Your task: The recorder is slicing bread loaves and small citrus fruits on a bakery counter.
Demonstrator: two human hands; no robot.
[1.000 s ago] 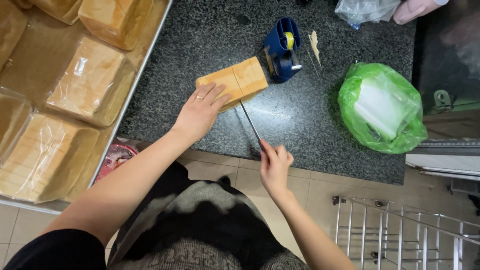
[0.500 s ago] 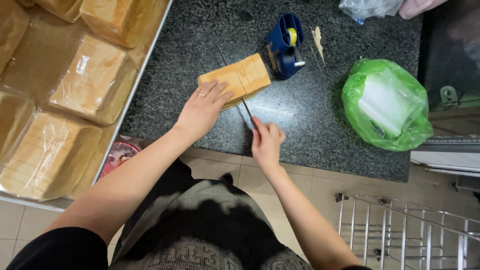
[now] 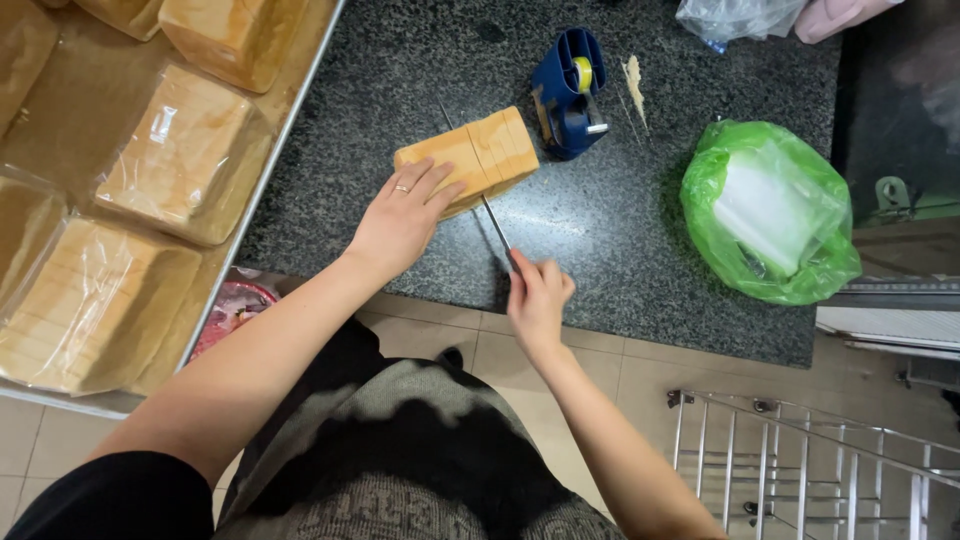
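On dark speckled stone counter point(image 3: 420, 90), near its front edge, lies loaf of bread point(image 3: 468, 158), long side slanted, far end already fallen into a few separate slices. Left hand point(image 3: 400, 215) pressed flat on near end of loaf, fingers spread and open, ring on one finger, palm bearing down so as to keep soft bread from sliding or squashing sideways under blade. Fingertips set back from cutting line, probably to stay clear of edge. Right hand point(image 3: 538, 298) closed in fist around handle of long thin knife point(image 3: 494, 224), handle hidden inside grip, blade running away from body and into loaf just beside left hand, roughly across its length. Tip seems to show past far side of loaf, though too thin to be sure. Wrist held low, just off counter's front edge, giving room for long sawing stroke.

Just beyond loaf stands blue tape dispenser point(image 3: 566, 92), close enough for easy reach, with a few pale crumbs or scraps point(image 3: 634, 85) beside it. Well apart to right, crumpled green plastic bag point(image 3: 770, 210) with something white inside. At far right corner, clear plastic bag point(image 3: 735, 18), only partly in view. To left, beside counter, metal tray point(image 3: 300, 95) holding several loaves wrapped in clear film point(image 3: 185, 155), stacked close together. Tiled floor point(image 3: 610, 365) and wire rack point(image 3: 810, 450) below.
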